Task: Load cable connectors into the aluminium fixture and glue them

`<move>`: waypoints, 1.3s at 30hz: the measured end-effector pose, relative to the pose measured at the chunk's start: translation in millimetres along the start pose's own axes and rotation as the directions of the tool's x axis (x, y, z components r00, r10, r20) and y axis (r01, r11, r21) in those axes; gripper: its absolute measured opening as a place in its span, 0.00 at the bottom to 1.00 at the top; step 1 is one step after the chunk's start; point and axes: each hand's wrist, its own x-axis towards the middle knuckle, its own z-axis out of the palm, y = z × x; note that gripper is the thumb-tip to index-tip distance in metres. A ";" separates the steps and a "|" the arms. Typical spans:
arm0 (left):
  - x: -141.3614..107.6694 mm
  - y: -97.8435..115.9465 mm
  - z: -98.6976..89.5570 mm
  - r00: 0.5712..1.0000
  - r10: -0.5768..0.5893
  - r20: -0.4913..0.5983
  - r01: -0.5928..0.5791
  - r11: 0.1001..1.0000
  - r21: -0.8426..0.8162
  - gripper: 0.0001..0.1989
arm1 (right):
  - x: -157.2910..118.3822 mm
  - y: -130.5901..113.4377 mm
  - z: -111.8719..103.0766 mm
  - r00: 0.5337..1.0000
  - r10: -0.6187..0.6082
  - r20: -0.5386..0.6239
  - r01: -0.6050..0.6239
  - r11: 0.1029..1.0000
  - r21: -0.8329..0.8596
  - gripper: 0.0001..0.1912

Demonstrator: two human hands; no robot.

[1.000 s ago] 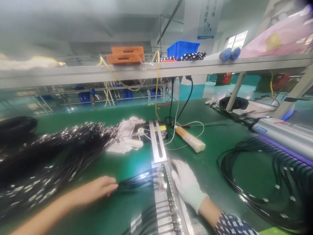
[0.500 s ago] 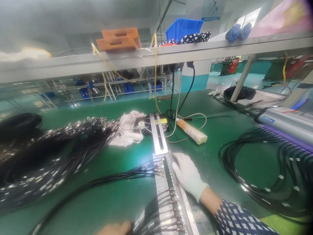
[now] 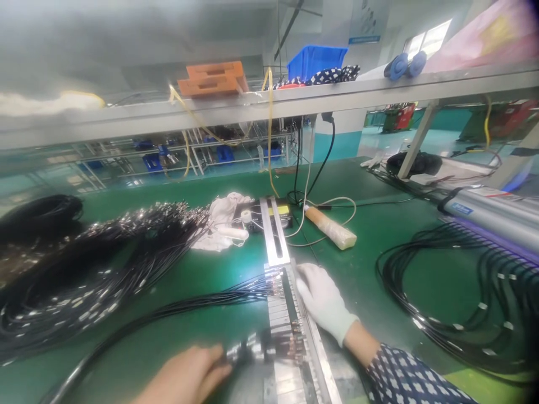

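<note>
My left hand (image 3: pixel 191 370), bare and partly blurred, is closed at the lower middle around a bunch of black cables (image 3: pixel 248 349). Their metal ends lie across the slotted metal fixture (image 3: pixel 283 322), smeared by motion. My right hand (image 3: pixel 322 300), in a white glove, grips the fixture's right edge; its fingertips are partly hidden. A second bundle of black cables (image 3: pixel 197 300) runs in from the left, its bare ends resting in the fixture's upper slots under a bright light. A slotted metal plate (image 3: pixel 273 235) extends from the fixture's far end.
A large heap of black cables (image 3: pixel 105 269) lies left, beside a white cloth (image 3: pixel 225 219). Behind the plate sits a black box (image 3: pixel 286 216). A wrapped wooden handle (image 3: pixel 330 227) lies right of it. Coiled cables (image 3: pixel 400 280) are at right. A shelf beam (image 3: pixel 236 106) crosses above.
My left hand has come further into view, moving up. The lower cables, spread along the fixture before, are now bunched together and further up. My right hand stays in place.
</note>
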 end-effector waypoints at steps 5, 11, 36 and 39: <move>19.0 -7.7 -11.1 1.000 -0.006 -0.002 0.005 0.969 -0.247 0.30 | -0.2 2.0 2.8 1.000 0.006 -0.012 -0.006 1.000 0.004 0.19; 29.4 -33.8 -21.2 0.998 0.056 0.037 -0.040 0.941 -0.337 0.29 | -0.1 1.7 1.1 1.000 0.010 -0.016 -0.010 1.000 0.014 0.18; 33.9 40.9 -58.3 0.958 0.251 -0.137 -0.211 0.944 0.253 0.07 | 12.9 -10.9 -27.9 0.995 0.090 0.047 -0.102 0.894 0.437 0.25; 13.2 55.2 -36.8 0.891 0.430 -0.147 -0.340 0.845 0.412 0.09 | 12.0 -25.0 -50.4 0.966 -0.004 0.260 -0.166 0.760 0.628 0.33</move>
